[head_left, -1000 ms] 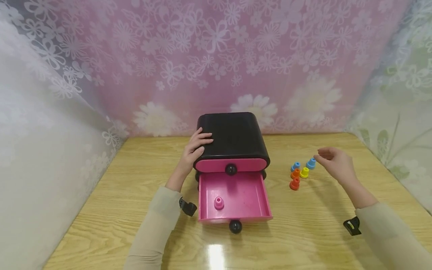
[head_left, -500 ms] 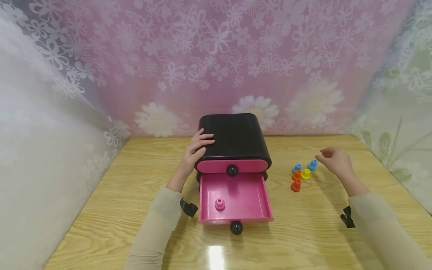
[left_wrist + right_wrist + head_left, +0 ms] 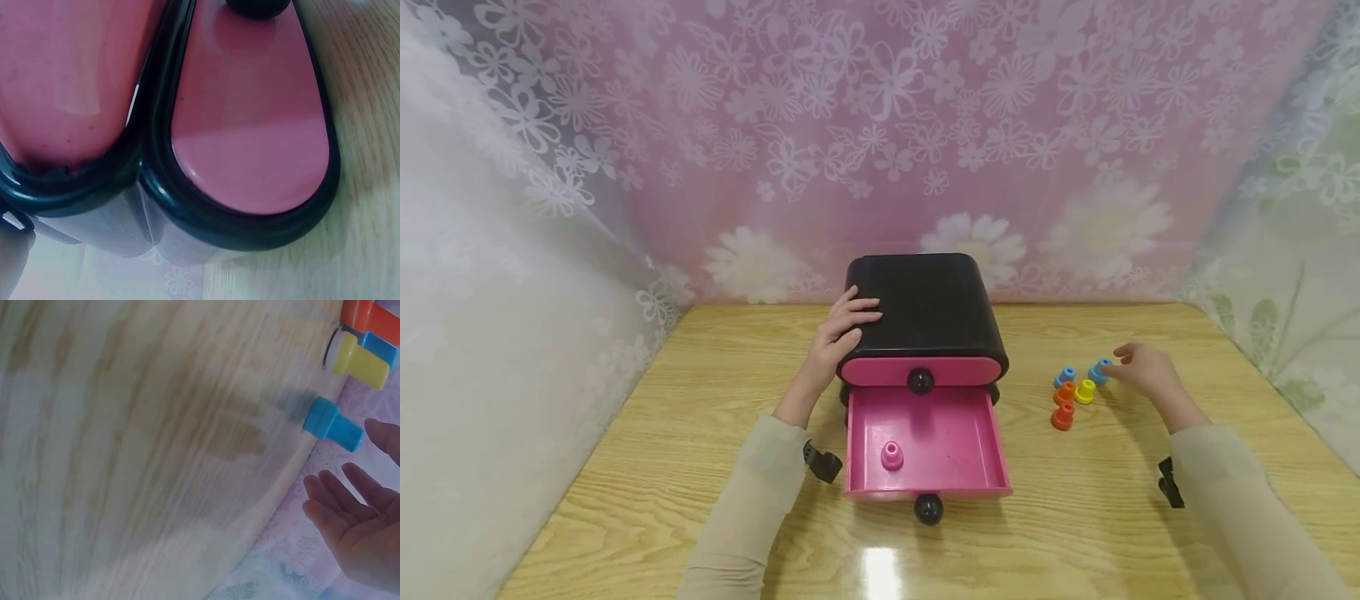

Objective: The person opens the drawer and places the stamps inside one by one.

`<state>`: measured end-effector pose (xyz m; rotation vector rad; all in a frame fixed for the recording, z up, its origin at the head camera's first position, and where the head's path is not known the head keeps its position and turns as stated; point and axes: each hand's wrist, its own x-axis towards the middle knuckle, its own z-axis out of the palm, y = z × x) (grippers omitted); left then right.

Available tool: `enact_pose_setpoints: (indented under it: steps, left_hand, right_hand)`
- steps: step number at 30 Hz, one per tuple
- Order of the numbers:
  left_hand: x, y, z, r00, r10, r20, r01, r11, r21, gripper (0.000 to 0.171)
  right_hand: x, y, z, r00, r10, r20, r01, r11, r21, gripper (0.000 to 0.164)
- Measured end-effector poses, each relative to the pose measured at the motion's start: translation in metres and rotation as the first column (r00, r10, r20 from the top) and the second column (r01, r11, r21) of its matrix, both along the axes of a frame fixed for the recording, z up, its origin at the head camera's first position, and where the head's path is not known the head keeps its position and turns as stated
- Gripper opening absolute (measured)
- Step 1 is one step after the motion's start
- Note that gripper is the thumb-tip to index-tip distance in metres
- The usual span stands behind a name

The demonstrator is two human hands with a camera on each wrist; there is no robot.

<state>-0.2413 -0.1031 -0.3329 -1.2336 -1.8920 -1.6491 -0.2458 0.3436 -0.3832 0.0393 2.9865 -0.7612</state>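
My left hand (image 3: 835, 342) rests on the left side and top of a small black drawer cabinet (image 3: 925, 300), its fingers spread. The cabinet's pink lower drawer (image 3: 955, 458) is pulled out, and a pink stepped plastic cone (image 3: 892, 455) stands in it. My right hand (image 3: 1150, 375) is at a light-blue stepped cone (image 3: 1100, 372) on the table. In the right wrist view the thumb and fingers (image 3: 359, 487) are apart beside that blue cone (image 3: 334, 425), with a gap showing between them and it.
Left of the blue cone stand a yellow cone (image 3: 1085, 392), a smaller blue one (image 3: 1064, 377), an orange one (image 3: 1064, 394) and a red one (image 3: 1063, 417). The upper drawer (image 3: 955, 372) is closed. A floral cloth (image 3: 880, 150) hangs behind the wooden table (image 3: 715, 400).
My right hand has lowered toward the light-blue cone, its fingertips now overlapping it in the head view. The left hand stays on the cabinet; the head view shifts slightly.
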Motion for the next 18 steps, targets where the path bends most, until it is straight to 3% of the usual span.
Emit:
enact_pose_setpoints:
  steps: [6, 18]
  left_hand:
    - [-0.0003, 0.0004, -0.0004, 1.000, -0.007, 0.004, 0.007, 1.000, 0.004, 0.031]
    - [0.0013, -0.0003, 0.0009, 1.000, -0.007, 0.015, 0.007, 1.000, -0.001, 0.032]
  right_hand:
    - [-0.0024, 0.0002, -0.0051, 0.998, 0.017, 0.064, -0.018, 1.000, 0.007, 0.057]
    - [-0.0040, -0.0002, -0.0083, 0.999, 0.005, 0.046, -0.006, 1.000, 0.017, 0.050]
